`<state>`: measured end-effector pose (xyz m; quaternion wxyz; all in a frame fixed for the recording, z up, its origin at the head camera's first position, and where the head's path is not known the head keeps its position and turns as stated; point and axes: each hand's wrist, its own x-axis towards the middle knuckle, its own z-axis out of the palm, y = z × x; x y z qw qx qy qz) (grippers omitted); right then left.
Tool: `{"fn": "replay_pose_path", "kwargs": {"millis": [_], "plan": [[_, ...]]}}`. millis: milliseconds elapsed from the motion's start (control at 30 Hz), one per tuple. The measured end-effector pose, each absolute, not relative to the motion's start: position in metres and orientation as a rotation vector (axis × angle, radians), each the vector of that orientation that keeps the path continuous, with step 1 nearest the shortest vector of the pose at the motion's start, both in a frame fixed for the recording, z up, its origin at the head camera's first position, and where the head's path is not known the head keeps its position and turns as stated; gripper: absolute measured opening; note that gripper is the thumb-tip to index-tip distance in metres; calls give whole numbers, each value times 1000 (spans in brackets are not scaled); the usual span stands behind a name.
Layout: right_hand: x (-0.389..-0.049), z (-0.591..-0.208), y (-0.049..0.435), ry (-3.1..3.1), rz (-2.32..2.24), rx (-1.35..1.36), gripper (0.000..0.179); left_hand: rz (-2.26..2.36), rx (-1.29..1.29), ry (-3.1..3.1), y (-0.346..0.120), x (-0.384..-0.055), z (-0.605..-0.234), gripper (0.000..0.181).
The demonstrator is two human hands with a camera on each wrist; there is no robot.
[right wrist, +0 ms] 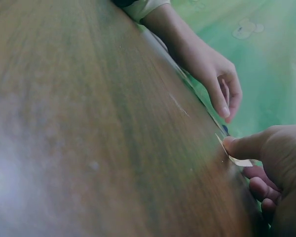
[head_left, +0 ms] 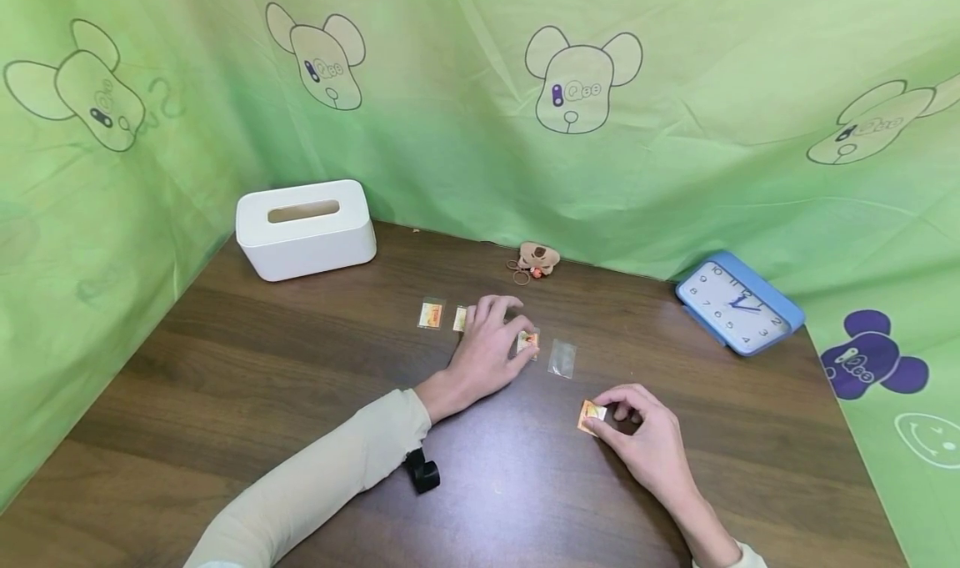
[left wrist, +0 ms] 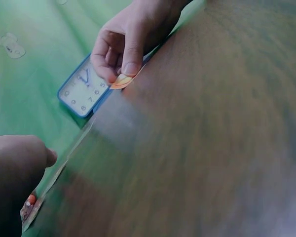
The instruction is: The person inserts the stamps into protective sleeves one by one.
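My right hand [head_left: 652,439] pinches a small orange-and-yellow card [head_left: 591,418] between thumb and forefinger. Palm down, the left hand [head_left: 487,347] rests over the row of clear sleeves, its thumb and bent forefinger at the edges of a sleeved picture card [head_left: 528,343]. Just right of that lies a clear plastic sleeve [head_left: 562,358] with no picture in it. At the row's left end is another sleeved orange card [head_left: 430,314]; the one beside it [head_left: 460,319] is partly hidden by the left hand. The right wrist view shows the pinched card [right wrist: 241,161] bent slightly.
A white tissue box [head_left: 307,238] stands at the back left. Behind the row lies a brown plush keyring [head_left: 538,258] with metal rings. A blue clock [head_left: 738,305] leans back at the right. Green printed cloth [head_left: 450,134] hangs around the brown table [head_left: 247,368].
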<state>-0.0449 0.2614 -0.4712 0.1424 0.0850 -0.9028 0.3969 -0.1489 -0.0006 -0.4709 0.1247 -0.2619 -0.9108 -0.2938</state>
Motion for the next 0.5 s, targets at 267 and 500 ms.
{"fn": "replay_pose_path", "kwargs": {"millis": [267,500], "plan": [[-44,-474,261,-2599,1170,277,31,-763,-866,-2730,14,-145,-471,37],[-45,-475,262,-2571,1155,390,32,-572,-895,-2762,24,-143,-472,53]]}}
